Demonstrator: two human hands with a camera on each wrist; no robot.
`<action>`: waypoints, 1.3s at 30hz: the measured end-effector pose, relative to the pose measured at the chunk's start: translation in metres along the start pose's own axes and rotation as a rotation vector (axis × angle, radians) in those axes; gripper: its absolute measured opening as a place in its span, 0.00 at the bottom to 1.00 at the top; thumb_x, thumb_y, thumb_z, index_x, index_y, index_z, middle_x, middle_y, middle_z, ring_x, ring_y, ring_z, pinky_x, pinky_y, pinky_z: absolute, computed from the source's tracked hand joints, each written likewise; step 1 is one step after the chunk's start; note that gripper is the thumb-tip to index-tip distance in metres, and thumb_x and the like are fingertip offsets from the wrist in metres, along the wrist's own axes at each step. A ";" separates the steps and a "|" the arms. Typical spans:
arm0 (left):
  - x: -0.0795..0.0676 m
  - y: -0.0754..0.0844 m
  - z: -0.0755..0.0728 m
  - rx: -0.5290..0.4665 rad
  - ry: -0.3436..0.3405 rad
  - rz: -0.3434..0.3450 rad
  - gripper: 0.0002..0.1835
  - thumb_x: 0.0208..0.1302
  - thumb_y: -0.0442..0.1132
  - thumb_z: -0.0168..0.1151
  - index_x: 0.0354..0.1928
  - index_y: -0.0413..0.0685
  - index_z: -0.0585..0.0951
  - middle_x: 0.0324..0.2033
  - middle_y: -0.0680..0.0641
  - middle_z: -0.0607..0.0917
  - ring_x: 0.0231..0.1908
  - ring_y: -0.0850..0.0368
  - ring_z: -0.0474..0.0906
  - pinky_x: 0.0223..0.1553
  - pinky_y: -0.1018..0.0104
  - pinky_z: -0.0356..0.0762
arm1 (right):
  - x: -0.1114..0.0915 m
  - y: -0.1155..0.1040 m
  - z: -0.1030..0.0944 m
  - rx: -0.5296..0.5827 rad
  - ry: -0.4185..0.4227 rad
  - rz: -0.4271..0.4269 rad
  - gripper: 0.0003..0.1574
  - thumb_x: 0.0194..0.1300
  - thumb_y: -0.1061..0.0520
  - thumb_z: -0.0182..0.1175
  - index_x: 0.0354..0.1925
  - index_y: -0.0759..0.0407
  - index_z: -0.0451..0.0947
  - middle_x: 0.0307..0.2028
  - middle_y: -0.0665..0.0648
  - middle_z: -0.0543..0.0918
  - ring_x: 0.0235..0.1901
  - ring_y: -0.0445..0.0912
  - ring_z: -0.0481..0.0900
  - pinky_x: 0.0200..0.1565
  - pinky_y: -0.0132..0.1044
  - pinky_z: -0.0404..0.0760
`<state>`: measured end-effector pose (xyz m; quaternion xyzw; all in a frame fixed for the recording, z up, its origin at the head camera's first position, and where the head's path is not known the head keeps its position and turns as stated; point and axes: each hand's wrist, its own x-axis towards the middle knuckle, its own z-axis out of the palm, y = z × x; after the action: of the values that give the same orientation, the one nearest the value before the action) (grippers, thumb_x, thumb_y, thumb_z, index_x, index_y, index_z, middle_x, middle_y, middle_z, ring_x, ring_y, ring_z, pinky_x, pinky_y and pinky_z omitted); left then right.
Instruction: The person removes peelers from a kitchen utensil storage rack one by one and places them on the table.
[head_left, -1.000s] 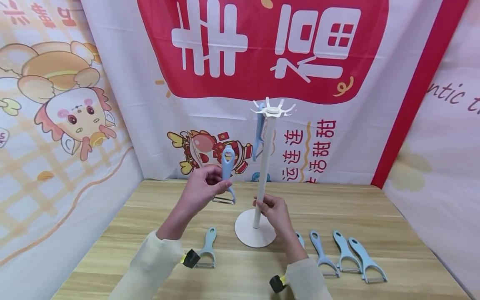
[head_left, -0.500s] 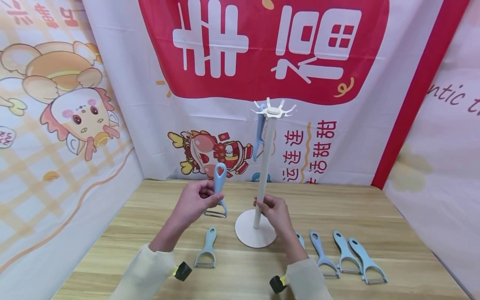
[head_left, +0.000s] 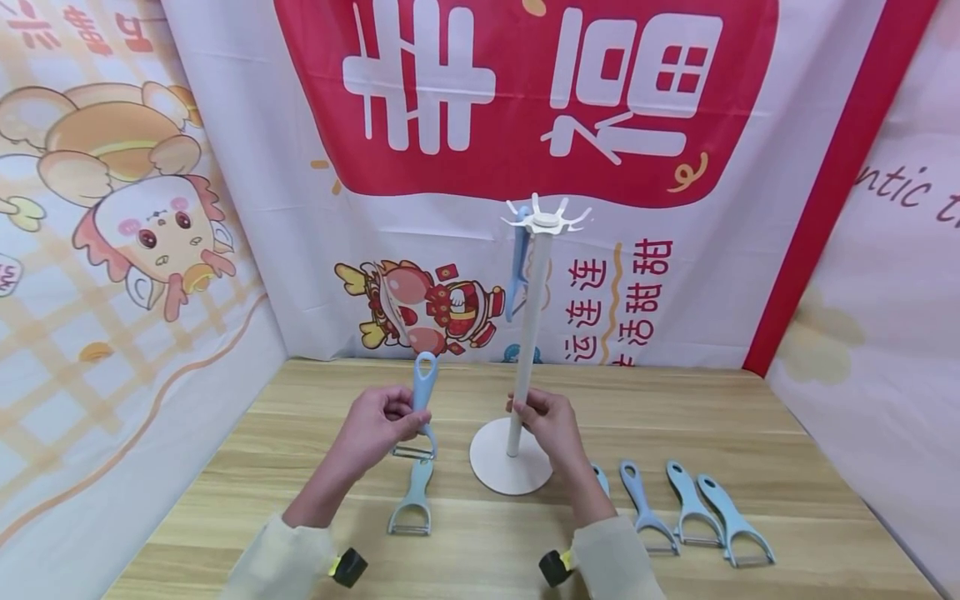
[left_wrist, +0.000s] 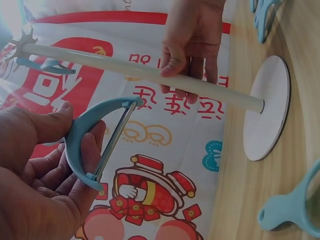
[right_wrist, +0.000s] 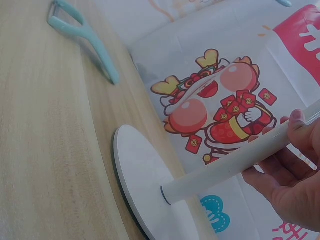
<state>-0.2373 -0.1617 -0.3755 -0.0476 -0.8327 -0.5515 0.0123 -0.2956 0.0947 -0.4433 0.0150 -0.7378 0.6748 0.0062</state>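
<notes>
My left hand [head_left: 378, 429] pinches a blue Y-shaped peeler [head_left: 423, 387] between thumb and fingers, its holed handle pointing up and its blade end down. In the left wrist view the peeler's metal blade [left_wrist: 116, 140] faces the stand. My right hand [head_left: 551, 425] grips the white pole [head_left: 529, 333] of a stand low down, just above the round white base [head_left: 498, 471]. White hooks [head_left: 546, 220] fan out at the pole's top. From one of them another blue peeler [head_left: 519, 262] hangs at the back left.
A green-blue peeler [head_left: 412, 500] lies on the wooden table [head_left: 300, 467] below the left hand. To the right lie several more peelers [head_left: 690, 504], one partly hidden by the right forearm. A printed cloth [head_left: 450, 275] hangs behind the table.
My left hand has moved down, left and towards me with the peeler, away from the stand. The right hand has stayed on the pole.
</notes>
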 end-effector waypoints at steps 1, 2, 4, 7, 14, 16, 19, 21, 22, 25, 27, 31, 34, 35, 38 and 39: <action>0.000 -0.002 0.000 0.001 0.002 -0.004 0.09 0.64 0.35 0.68 0.41 0.36 0.81 0.31 0.45 0.88 0.32 0.55 0.84 0.38 0.64 0.88 | 0.000 0.000 0.000 0.000 0.001 -0.001 0.14 0.71 0.61 0.59 0.52 0.61 0.83 0.47 0.62 0.87 0.52 0.52 0.84 0.60 0.52 0.80; -0.001 -0.005 -0.001 -0.001 0.001 -0.008 0.10 0.64 0.35 0.68 0.41 0.35 0.81 0.30 0.45 0.88 0.32 0.55 0.84 0.38 0.64 0.88 | 0.000 0.000 0.000 0.001 0.001 -0.001 0.14 0.71 0.61 0.59 0.52 0.62 0.83 0.47 0.62 0.87 0.52 0.52 0.84 0.60 0.52 0.81; -0.002 -0.009 -0.001 -0.006 0.007 -0.032 0.09 0.64 0.34 0.68 0.41 0.35 0.81 0.30 0.45 0.88 0.32 0.54 0.84 0.38 0.63 0.88 | 0.000 0.001 -0.001 0.004 0.001 0.000 0.14 0.71 0.61 0.59 0.52 0.61 0.83 0.47 0.62 0.87 0.51 0.52 0.85 0.59 0.52 0.81; -0.002 -0.018 -0.001 -0.014 0.011 -0.053 0.08 0.64 0.33 0.67 0.40 0.35 0.81 0.30 0.45 0.88 0.33 0.52 0.85 0.39 0.61 0.89 | 0.000 0.001 -0.001 0.007 -0.003 -0.001 0.14 0.71 0.61 0.59 0.53 0.61 0.83 0.47 0.62 0.87 0.51 0.52 0.85 0.60 0.52 0.81; -0.005 -0.033 -0.003 -0.006 0.013 -0.064 0.06 0.65 0.32 0.66 0.40 0.36 0.81 0.29 0.45 0.87 0.32 0.56 0.84 0.38 0.61 0.88 | 0.001 0.000 -0.001 0.001 -0.001 -0.005 0.15 0.71 0.60 0.59 0.53 0.62 0.83 0.46 0.61 0.88 0.51 0.51 0.85 0.59 0.51 0.81; -0.007 -0.037 -0.004 -0.003 0.011 -0.063 0.06 0.65 0.32 0.65 0.40 0.35 0.81 0.29 0.45 0.87 0.31 0.56 0.84 0.37 0.61 0.88 | 0.001 0.001 -0.001 0.000 -0.004 -0.007 0.15 0.71 0.60 0.59 0.53 0.62 0.83 0.46 0.61 0.88 0.51 0.51 0.85 0.59 0.52 0.81; -0.008 -0.043 -0.005 0.008 0.012 -0.063 0.06 0.64 0.31 0.65 0.39 0.34 0.81 0.29 0.44 0.87 0.31 0.57 0.84 0.35 0.63 0.88 | 0.001 0.002 -0.001 0.001 -0.009 -0.012 0.15 0.71 0.61 0.59 0.53 0.64 0.83 0.46 0.62 0.87 0.51 0.52 0.85 0.58 0.53 0.81; -0.009 -0.046 -0.005 0.020 0.014 -0.069 0.06 0.64 0.30 0.65 0.39 0.33 0.81 0.29 0.44 0.87 0.31 0.57 0.84 0.34 0.65 0.88 | 0.001 0.002 -0.001 0.005 -0.008 -0.013 0.15 0.71 0.61 0.59 0.54 0.63 0.83 0.46 0.63 0.87 0.51 0.52 0.85 0.59 0.52 0.81; -0.009 -0.048 -0.006 0.027 0.015 -0.073 0.06 0.64 0.30 0.66 0.39 0.33 0.81 0.28 0.44 0.86 0.30 0.57 0.84 0.33 0.66 0.87 | 0.001 0.002 -0.001 0.006 -0.007 -0.014 0.15 0.71 0.61 0.59 0.53 0.63 0.83 0.47 0.63 0.87 0.51 0.52 0.85 0.59 0.52 0.81; -0.010 -0.054 -0.007 0.046 0.014 -0.093 0.05 0.63 0.30 0.66 0.39 0.34 0.81 0.28 0.45 0.85 0.30 0.57 0.83 0.33 0.66 0.88 | 0.001 0.001 -0.001 0.008 -0.006 -0.011 0.15 0.71 0.61 0.59 0.53 0.62 0.83 0.47 0.62 0.87 0.52 0.52 0.85 0.59 0.51 0.80; -0.012 -0.059 -0.009 0.059 0.000 -0.095 0.05 0.64 0.29 0.65 0.39 0.33 0.81 0.28 0.45 0.85 0.30 0.57 0.83 0.34 0.65 0.88 | 0.000 0.000 -0.001 0.007 -0.005 -0.009 0.15 0.71 0.61 0.59 0.53 0.61 0.83 0.47 0.62 0.87 0.52 0.52 0.84 0.59 0.51 0.80; -0.016 -0.068 -0.013 0.065 -0.042 -0.087 0.05 0.64 0.28 0.63 0.39 0.32 0.80 0.28 0.44 0.85 0.31 0.56 0.84 0.35 0.62 0.89 | 0.001 0.000 0.000 0.008 -0.005 -0.002 0.15 0.71 0.61 0.59 0.53 0.61 0.83 0.47 0.61 0.87 0.52 0.51 0.84 0.60 0.51 0.80; -0.019 -0.075 -0.016 0.064 -0.060 -0.088 0.05 0.64 0.28 0.63 0.38 0.31 0.79 0.28 0.43 0.85 0.31 0.56 0.83 0.35 0.62 0.89 | 0.001 0.000 0.000 0.009 -0.010 0.001 0.15 0.71 0.61 0.59 0.53 0.61 0.83 0.47 0.61 0.88 0.52 0.51 0.84 0.60 0.51 0.80; -0.020 -0.077 -0.017 0.066 -0.062 -0.087 0.05 0.64 0.28 0.63 0.39 0.30 0.79 0.28 0.44 0.85 0.31 0.56 0.83 0.35 0.63 0.89 | 0.001 0.000 0.000 0.008 -0.010 0.001 0.15 0.71 0.61 0.59 0.53 0.61 0.83 0.47 0.61 0.88 0.52 0.51 0.84 0.60 0.51 0.80; -0.023 -0.083 -0.019 0.074 -0.072 -0.085 0.07 0.63 0.27 0.64 0.40 0.28 0.79 0.28 0.43 0.84 0.31 0.55 0.83 0.34 0.65 0.88 | 0.002 0.001 0.000 0.005 -0.009 0.000 0.15 0.71 0.61 0.60 0.53 0.61 0.83 0.47 0.61 0.88 0.52 0.52 0.84 0.60 0.51 0.80; -0.024 -0.086 -0.019 0.076 -0.076 -0.086 0.08 0.63 0.27 0.64 0.40 0.28 0.78 0.28 0.43 0.84 0.31 0.55 0.83 0.34 0.66 0.88 | 0.002 0.001 0.000 0.004 -0.007 0.000 0.14 0.71 0.61 0.60 0.53 0.61 0.83 0.47 0.61 0.88 0.52 0.52 0.85 0.60 0.51 0.80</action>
<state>-0.2224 -0.2143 -0.4482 -0.0320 -0.8543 -0.5172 -0.0413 -0.2979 0.0952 -0.4444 0.0173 -0.7364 0.6763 0.0038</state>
